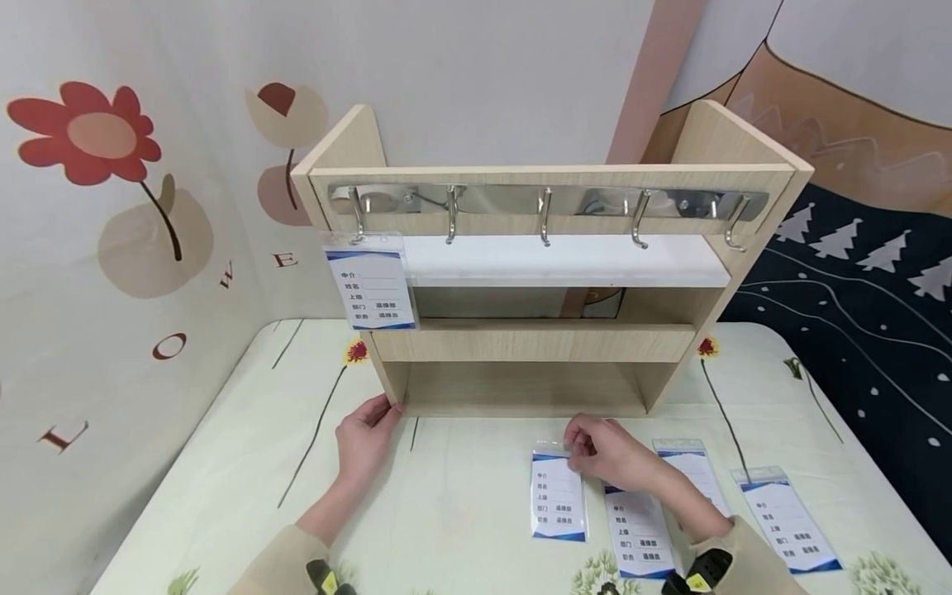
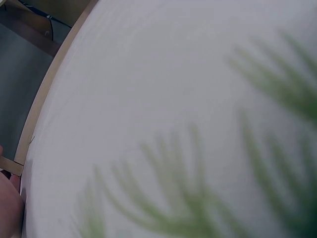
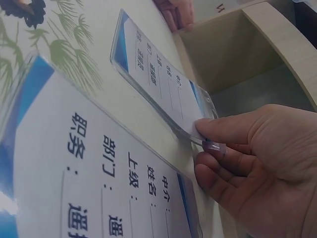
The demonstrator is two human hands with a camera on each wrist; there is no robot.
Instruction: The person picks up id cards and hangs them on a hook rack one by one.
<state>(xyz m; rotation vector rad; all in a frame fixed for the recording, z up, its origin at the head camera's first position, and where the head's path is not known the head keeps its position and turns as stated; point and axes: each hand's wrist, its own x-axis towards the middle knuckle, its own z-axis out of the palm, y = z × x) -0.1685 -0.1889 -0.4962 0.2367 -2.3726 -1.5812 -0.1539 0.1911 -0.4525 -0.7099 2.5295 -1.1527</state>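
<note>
My left hand point(image 1: 364, 438) grips the lower front left corner of a small wooden shelf point(image 1: 535, 343), thumb at the inner side. Only a sliver of that hand point(image 2: 9, 206) shows in the left wrist view. With thumb and fingers, my right hand point(image 1: 613, 453) pinches the top corner of a clear plastic badge holder point(image 1: 559, 496) with a white and blue card. In the right wrist view, the pinched badge holder point(image 3: 161, 82) has its top end raised between thumb point(image 3: 225, 130) and fingers. Another badge holder point(image 1: 372, 285) hangs from the leftmost metal hook point(image 1: 357, 213).
More badge holders lie at the right: one partly under my right forearm point(image 1: 640, 533), one behind it point(image 1: 695, 471), one farther right point(image 1: 788, 521). Several hooks line a metal rail point(image 1: 502, 198) on the shelf's front. A flowered cloth point(image 1: 454, 504) covers the table; curtains point(image 1: 476, 83) stand behind.
</note>
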